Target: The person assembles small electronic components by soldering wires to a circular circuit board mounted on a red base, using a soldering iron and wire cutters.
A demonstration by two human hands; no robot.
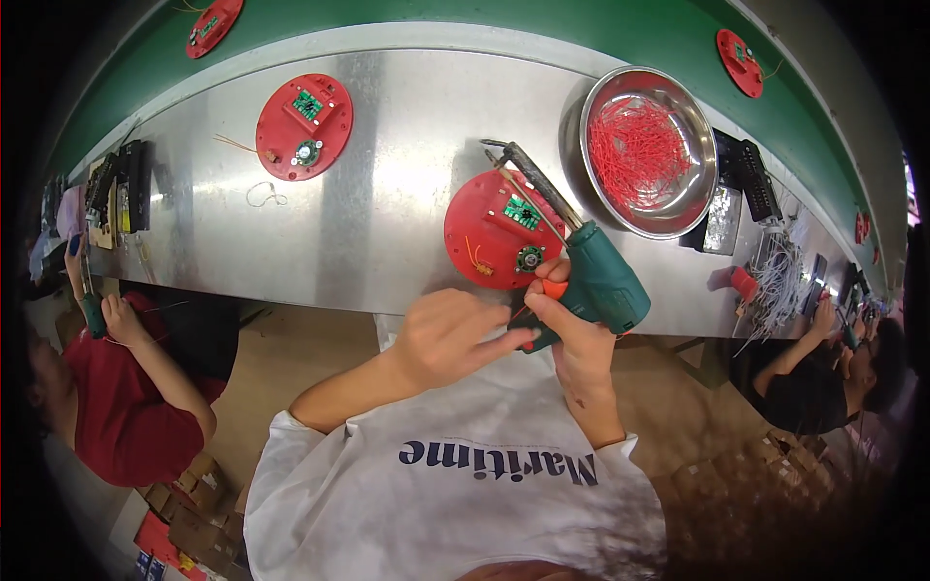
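Note:
My right hand is wrapped around the handle of a green soldering gun with an orange trigger. Its dark metal barrel and tip point up and left, over a round red plastic plate. On that plate sit a green circuit board, a small round part and a bit of orange wire. Close beside the handle, my left hand is closed, its thumb and fingers drawn together. A thin red wire shows at its fingertips, partly hidden by them.
A steel bowl of red wires stands right of the gun. Another red plate with a board lies left, near a loose wire loop. More plates lie on the green belt behind. People work on both sides.

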